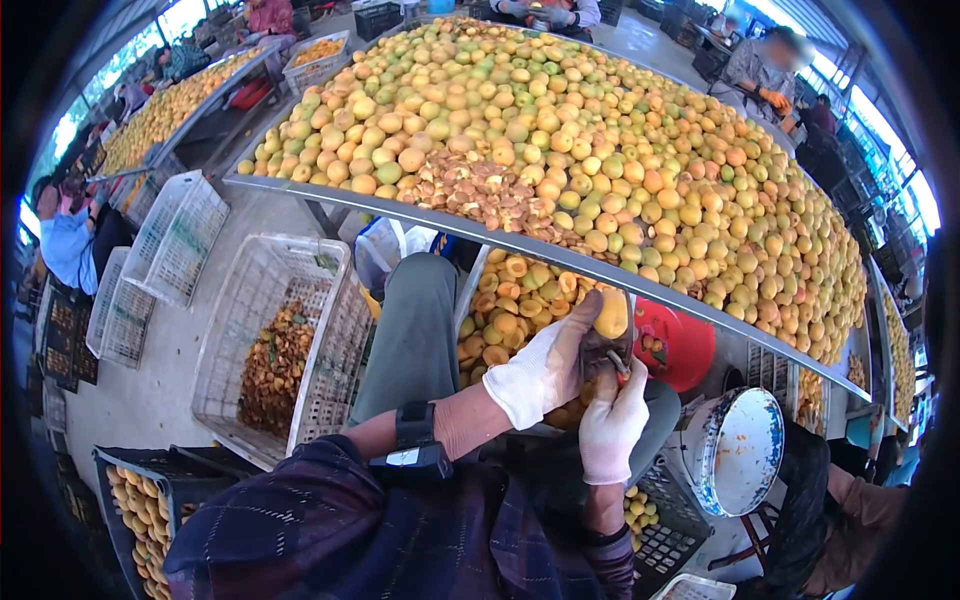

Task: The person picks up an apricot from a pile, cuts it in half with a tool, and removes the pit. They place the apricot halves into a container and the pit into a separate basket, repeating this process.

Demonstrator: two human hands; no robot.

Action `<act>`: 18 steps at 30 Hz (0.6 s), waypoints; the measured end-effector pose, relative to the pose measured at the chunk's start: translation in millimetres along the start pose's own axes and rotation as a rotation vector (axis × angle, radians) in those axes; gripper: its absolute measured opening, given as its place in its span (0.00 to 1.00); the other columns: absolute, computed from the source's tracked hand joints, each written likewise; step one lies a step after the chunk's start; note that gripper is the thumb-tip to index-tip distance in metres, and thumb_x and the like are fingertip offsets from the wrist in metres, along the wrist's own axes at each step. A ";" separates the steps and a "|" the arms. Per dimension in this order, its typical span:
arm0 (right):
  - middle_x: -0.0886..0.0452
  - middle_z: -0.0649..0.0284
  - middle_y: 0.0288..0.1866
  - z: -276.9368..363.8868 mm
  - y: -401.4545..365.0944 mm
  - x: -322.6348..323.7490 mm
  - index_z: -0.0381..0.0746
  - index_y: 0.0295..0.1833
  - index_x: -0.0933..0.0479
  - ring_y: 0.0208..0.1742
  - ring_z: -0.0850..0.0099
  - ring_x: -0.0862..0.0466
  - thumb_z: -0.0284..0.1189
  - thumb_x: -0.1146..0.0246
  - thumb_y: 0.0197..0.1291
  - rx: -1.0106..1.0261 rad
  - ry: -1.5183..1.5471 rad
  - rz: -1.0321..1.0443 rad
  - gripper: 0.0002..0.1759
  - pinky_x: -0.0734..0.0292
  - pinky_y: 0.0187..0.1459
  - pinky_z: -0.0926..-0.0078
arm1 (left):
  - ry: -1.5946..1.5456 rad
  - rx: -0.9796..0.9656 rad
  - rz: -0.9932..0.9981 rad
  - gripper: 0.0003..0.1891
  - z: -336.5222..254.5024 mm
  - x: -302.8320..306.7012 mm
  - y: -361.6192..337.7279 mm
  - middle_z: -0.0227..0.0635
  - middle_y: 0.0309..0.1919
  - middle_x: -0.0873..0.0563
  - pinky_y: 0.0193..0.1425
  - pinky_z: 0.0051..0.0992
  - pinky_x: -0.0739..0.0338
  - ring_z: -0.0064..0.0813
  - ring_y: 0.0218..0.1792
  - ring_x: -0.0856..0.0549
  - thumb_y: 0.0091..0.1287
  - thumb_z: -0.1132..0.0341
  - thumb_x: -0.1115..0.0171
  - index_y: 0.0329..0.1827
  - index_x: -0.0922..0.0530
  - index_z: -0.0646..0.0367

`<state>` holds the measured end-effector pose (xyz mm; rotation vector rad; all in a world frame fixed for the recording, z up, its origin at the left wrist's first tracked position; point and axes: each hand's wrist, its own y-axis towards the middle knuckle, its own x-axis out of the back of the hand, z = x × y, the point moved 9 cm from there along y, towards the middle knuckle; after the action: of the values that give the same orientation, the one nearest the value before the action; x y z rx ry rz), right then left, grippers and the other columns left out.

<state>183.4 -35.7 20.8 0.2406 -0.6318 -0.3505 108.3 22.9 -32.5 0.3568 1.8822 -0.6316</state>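
My left hand (545, 362), in a white glove with darkened fingers, is closed around a yellow-orange apricot (613, 316). Just below the fruit, my right hand (612, 432), gloved too, pinches a small metal tool (616, 362) with a reddish part; its working end is hard to make out. Both hands are close together over a crate of halved apricots (490, 325) between my knees. Ahead, whole apricots (600, 130) cover a metal-edged table (440, 216), with a pile of brown pits (480, 190) near its front edge.
Right of my hands sit a red basin (680, 345) and a paint-stained white bucket (748, 450). A white crate (225, 370) of brown scraps stands left, near stacked crates (178, 235). A black crate (130, 460) holds apricots. Another person (765, 75) works across the table.
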 end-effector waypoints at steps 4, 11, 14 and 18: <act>0.16 0.49 0.39 -7.3 -0.5 -0.4 0.33 0.59 0.31 0.38 0.59 0.13 0.29 0.45 0.69 -0.057 -0.040 -0.031 0.16 0.22 0.38 0.67 | 0.004 0.038 -0.012 0.26 9.9 3.8 3.4 0.34 0.45 0.17 0.50 0.28 0.20 0.30 0.44 0.17 0.67 0.46 0.41 0.58 0.27 0.57; 0.16 0.46 0.42 -6.2 -3.2 1.8 0.32 0.59 0.32 0.44 0.55 0.14 0.28 0.45 0.69 -0.077 -0.018 -0.045 0.16 0.21 0.42 0.66 | -0.047 0.033 0.097 0.29 19.8 -5.4 1.6 0.34 0.50 0.18 0.55 0.29 0.22 0.30 0.49 0.18 0.65 0.46 0.39 0.62 0.29 0.57; 0.17 0.46 0.42 -5.3 -4.3 5.2 0.32 0.59 0.32 0.44 0.53 0.14 0.28 0.45 0.69 -0.090 -0.022 -0.063 0.16 0.21 0.42 0.65 | 0.006 -0.009 0.164 0.30 21.0 -9.8 0.1 0.33 0.51 0.18 0.58 0.29 0.23 0.29 0.51 0.19 0.65 0.46 0.38 0.62 0.29 0.57; 0.17 0.44 0.42 1.6 -0.7 11.8 0.29 0.58 0.31 0.43 0.52 0.14 0.28 0.44 0.69 -0.063 -0.036 -0.034 0.17 0.22 0.41 0.65 | 0.088 -0.043 0.205 0.28 16.1 -23.6 -9.6 0.32 0.51 0.18 0.60 0.27 0.25 0.26 0.52 0.20 0.65 0.48 0.37 0.62 0.29 0.57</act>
<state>191.1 -41.1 28.0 0.1849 -0.6517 -0.4074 124.7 6.9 -13.0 0.5496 1.9092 -0.4431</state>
